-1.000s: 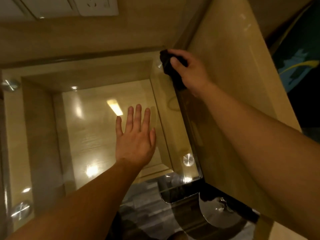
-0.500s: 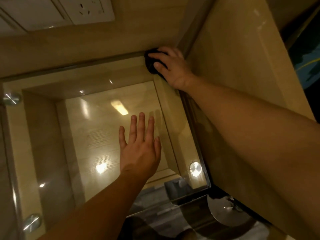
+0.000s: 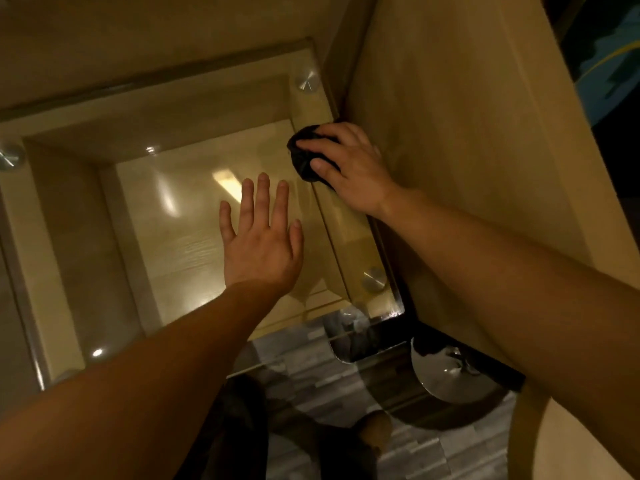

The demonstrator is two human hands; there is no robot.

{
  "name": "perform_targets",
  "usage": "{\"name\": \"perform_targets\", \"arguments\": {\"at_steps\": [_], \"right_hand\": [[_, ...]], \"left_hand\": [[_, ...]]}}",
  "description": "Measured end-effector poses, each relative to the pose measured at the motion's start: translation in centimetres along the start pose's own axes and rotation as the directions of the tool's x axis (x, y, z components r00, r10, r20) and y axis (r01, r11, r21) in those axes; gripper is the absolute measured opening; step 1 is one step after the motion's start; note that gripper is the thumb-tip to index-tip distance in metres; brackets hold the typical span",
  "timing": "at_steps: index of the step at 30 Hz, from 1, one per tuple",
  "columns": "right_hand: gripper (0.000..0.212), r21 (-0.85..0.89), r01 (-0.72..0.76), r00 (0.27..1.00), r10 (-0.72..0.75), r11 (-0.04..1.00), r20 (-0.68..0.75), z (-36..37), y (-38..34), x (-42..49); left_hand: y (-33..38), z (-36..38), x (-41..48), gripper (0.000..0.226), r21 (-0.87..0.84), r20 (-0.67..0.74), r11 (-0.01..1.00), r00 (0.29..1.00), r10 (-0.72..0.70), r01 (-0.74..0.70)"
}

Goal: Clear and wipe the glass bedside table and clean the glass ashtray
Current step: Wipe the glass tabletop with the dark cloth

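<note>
The glass bedside table top (image 3: 180, 216) fills the middle of the head view, with a pale wooden shelf showing through it. My left hand (image 3: 261, 237) lies flat on the glass near its middle, fingers spread and holding nothing. My right hand (image 3: 349, 168) presses a balled-up black cloth (image 3: 304, 157) onto the glass along the right edge, a little below the far right corner. No ashtray is in view.
Round metal fittings (image 3: 306, 81) (image 3: 373, 279) (image 3: 9, 156) sit at the glass corners. A tall wooden panel (image 3: 467, 133) stands tight against the right edge, and a wooden wall (image 3: 156, 32) runs behind. Below the front edge lie grey floor tiles (image 3: 346, 393) and a shiny round base (image 3: 450, 375).
My right hand slid the black cloth from the far right corner back toward me along the right edge. The view shifted, uncovering the far right fitting. My left hand stayed flat.
</note>
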State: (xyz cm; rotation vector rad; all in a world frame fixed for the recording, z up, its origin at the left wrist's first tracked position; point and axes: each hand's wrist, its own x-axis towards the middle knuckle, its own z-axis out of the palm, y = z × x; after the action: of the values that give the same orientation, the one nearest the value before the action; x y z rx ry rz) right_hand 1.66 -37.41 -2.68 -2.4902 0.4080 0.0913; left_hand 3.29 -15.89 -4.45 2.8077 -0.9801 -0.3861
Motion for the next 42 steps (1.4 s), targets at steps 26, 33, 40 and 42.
{"name": "perform_targets", "arguments": {"at_steps": [26, 33, 40, 42], "right_hand": [[0.039, 0.145, -0.104, 0.994, 0.108, 0.984, -0.02, 4.3, -0.6, -24.1], [0.034, 0.486, -0.454, 0.891, 0.381, 0.747, 0.247, -0.4, -3.7, -27.9], [0.025, 0.968, -0.231, 0.764, 0.597, -0.1, 0.244, -5.2, -7.7, -36.5], [0.027, 0.969, -0.189, 0.71, 0.659, -0.16, 0.248, -6.1, -8.0, -39.7]], "left_hand": [[-0.5, -0.1, -0.2, 0.065, -0.045, -0.023, 0.997, 0.998, 0.055, -0.056], [-0.3, -4.4, -0.8, 0.068, -0.289, 0.123, 0.957, 0.991, 0.053, -0.016], [9.4, -10.5, -13.2, 0.032, -0.85, 0.405, 0.428, 0.901, 0.158, 0.307], [12.7, -10.3, -16.7, 0.032, -0.841, 0.514, 0.335, 0.819, 0.256, 0.424]]}}
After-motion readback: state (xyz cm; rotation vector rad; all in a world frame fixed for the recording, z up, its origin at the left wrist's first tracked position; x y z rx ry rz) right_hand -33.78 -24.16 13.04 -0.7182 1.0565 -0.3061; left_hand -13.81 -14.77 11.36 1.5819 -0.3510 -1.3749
